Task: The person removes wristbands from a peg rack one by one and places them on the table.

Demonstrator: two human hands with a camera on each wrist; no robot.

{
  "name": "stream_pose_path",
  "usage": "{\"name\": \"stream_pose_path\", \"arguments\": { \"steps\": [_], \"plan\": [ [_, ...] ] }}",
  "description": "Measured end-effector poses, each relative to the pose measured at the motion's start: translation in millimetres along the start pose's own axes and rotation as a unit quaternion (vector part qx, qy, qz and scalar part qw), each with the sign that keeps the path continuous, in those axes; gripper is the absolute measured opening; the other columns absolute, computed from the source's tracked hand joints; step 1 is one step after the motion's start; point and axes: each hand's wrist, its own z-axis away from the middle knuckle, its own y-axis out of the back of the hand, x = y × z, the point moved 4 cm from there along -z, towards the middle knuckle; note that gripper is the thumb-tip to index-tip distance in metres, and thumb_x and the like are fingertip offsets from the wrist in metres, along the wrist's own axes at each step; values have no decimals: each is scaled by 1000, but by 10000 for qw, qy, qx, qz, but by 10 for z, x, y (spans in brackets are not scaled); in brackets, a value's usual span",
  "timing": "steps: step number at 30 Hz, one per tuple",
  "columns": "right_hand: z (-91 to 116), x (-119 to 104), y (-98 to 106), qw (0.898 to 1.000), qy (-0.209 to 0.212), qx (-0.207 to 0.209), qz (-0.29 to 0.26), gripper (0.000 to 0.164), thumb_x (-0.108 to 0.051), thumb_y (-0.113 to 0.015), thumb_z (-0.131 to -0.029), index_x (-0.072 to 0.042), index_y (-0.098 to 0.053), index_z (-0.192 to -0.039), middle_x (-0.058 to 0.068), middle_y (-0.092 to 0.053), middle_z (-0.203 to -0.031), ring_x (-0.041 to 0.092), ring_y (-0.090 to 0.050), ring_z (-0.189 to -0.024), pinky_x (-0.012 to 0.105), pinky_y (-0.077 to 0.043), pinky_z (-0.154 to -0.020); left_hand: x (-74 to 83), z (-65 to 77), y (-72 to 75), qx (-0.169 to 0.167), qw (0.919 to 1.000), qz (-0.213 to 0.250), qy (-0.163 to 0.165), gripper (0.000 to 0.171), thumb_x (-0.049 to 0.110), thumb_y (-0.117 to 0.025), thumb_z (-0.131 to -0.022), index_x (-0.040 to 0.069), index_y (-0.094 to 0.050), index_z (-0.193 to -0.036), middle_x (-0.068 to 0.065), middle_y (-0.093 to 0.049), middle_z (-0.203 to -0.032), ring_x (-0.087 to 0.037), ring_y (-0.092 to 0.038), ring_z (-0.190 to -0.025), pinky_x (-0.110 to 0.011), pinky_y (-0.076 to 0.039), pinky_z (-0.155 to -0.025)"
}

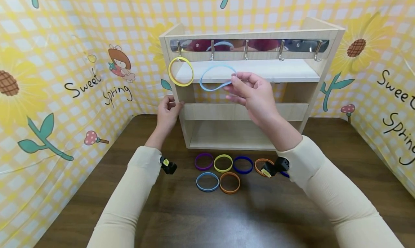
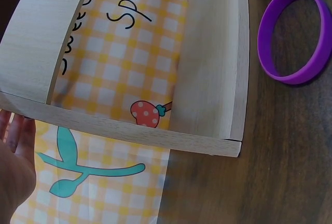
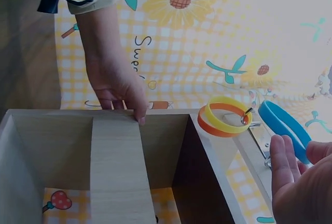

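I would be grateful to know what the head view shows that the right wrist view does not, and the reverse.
Only the head view shows the bands lying on the table, among them a purple band and a dark blue band.

Only the right wrist view plainly shows an orange band hanging together with the yellow band.

Both show that yellow band hanging, the right hand holding a light blue band, and the left hand gripping the side of the wooden shelf.
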Motion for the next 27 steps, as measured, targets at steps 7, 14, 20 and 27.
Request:
{"name": "stream_pose_path", "arguments": {
  "steps": [7, 14, 20, 27],
  "plan": [
    [129, 64, 175, 9988, -154, -298, 362, 23, -9, -61, -95, 6, -56, -111, 8, -67, -93, 19, -69, -82, 33, -56, -73, 10, 0, -2, -39, 10000, -22, 20, 32, 5, -61, -90, -13, -54, -116, -7, -57, -100, -16, -57, -87, -24, -48, -73],
    [207, 166, 336, 9966, -412, -321, 644, 24, -13, -60, -96, 4, -57, -113, 8, -69, -95, 20, -70, -85, 35, -56, -73, 5, -19, -13, -62, 10000, -18, 3, 32, 5, -61, -90, -13, -54, -116, -3, -56, -100, -14, -57, -86, -24, -48, -73],
    [266, 295, 440, 9918, -697, -362, 1004, 24, -17, -61, -96, 1, -57, -112, 7, -70, -98, 20, -70, -89, 36, -56, -76, -9, -20, -8, -59, 10000, 25, -3, 32, 4, -61, -90, -14, -54, -115, -1, -56, -98, -11, -57, -85, -24, -48, -72],
    [345, 483, 555, 9837, -1084, -395, 1378, 24, -19, -61, -97, -1, -58, -112, 10, -69, -102, 23, -69, -92, 37, -55, -78, -11, -12, 5, -99, 9999, 13, -24, 36, 5, -61, -90, -17, -52, -118, -3, -56, -100, -12, -57, -86, -24, -48, -73]
  ]
}}
